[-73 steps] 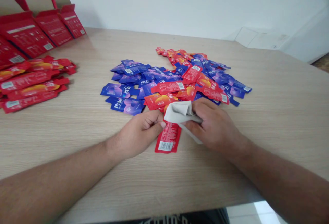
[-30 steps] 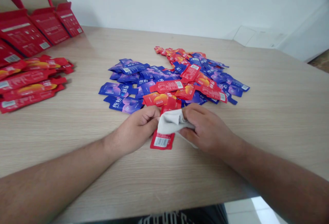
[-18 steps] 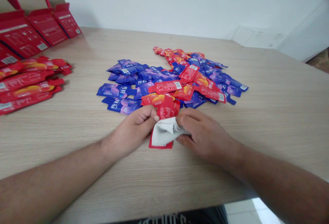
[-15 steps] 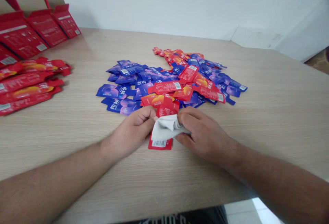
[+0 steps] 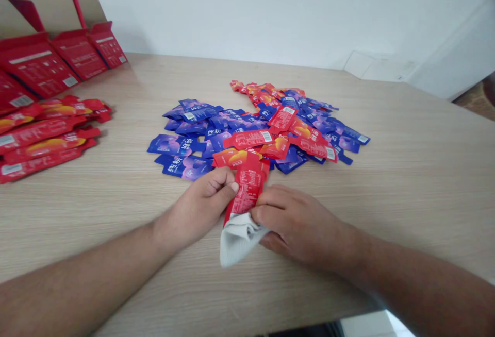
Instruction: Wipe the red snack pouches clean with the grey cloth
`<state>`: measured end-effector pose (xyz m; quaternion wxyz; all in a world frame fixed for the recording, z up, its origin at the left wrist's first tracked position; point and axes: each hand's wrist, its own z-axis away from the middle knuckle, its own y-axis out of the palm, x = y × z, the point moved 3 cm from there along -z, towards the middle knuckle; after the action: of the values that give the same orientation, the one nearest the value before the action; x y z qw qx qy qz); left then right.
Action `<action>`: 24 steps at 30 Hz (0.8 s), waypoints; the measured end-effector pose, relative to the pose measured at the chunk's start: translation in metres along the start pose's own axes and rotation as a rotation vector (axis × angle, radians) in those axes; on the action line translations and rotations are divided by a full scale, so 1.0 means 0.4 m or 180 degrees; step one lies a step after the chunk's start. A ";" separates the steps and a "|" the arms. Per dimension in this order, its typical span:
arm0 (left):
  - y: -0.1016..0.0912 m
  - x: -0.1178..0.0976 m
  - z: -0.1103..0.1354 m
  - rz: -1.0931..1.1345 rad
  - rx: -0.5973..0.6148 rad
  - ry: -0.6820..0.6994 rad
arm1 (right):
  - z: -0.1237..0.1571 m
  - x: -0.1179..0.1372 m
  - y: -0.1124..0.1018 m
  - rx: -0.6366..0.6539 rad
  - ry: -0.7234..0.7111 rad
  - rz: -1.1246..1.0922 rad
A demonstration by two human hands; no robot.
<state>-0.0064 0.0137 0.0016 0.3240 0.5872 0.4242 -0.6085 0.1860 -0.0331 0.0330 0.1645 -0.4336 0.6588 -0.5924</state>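
Red foil packet [image 5: 245, 187] is sticking up above the wooden table [image 5: 386, 213], just in front of a big pile of packets [image 5: 247, 131]. The left hand [image 5: 197, 208] is curling its fingers, pinching the packet's side. The right hand [image 5: 297, 223] is mostly closed, squeezing a white cloth [image 5: 240, 239] on the packet's low end. Wet or slippy fingers could let the packet drop.

Red sachet [image 5: 247, 190]: lower end hidden by white cloth [image 5: 240, 239]; printed panel too small to read. Cloth: partly covered by right hand [image 5: 297, 226]. Red cartons [image 5: 34, 59] and row of red sachets [image 5: 42, 141]: cut off by left edge. Heap of blue and red sachets [image 5: 247, 123]: lower layers hidden.
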 end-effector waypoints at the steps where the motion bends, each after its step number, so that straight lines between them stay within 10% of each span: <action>1: 0.002 -0.003 0.002 -0.0027 0.0037 0.0005 | 0.001 -0.001 -0.002 -0.0001 0.0022 0.0016; 7: 0.009 -0.008 0.010 -0.0254 0.0222 -0.0038 | 0.004 -0.060 -0.036 -0.0770 0.0756 0.0102; 24: 0.009 -0.016 0.012 -0.0411 0.0297 0.0069 | -0.002 -0.050 -0.022 -0.0366 0.0410 -0.0203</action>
<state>-0.0044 0.0072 0.0073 0.2517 0.5797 0.4358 -0.6409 0.2001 -0.0164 0.0356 0.0777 -0.4240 0.6868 -0.5853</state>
